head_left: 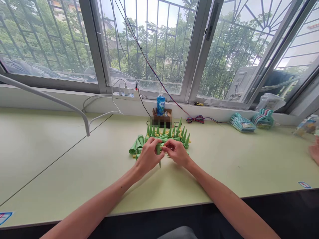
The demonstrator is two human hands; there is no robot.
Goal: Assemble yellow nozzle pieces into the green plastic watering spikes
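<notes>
My left hand [148, 155] is closed around a green plastic spike [158, 149], whose pointed end sticks out downward below the fingers. Close beside it, my right hand [178, 153] pinches a small pale yellow fitting [162, 146] at the spike's upper part. Whether the fitting is seated in the spike is hidden by the fingers. Just beyond both hands stand several green spikes [184, 136], points up, with yellow bits among them. More green cone-shaped pieces [140, 142] lie to the left of the group.
Behind the spikes, a blue bottle [160, 104] stands by a small cardboard box [168, 113]. A coiled cable [196, 119] and stacked teal packages [242, 122] lie toward the right back. A white cable [72, 107] arches over the left side. Another person's hand [314, 150] shows at the right edge.
</notes>
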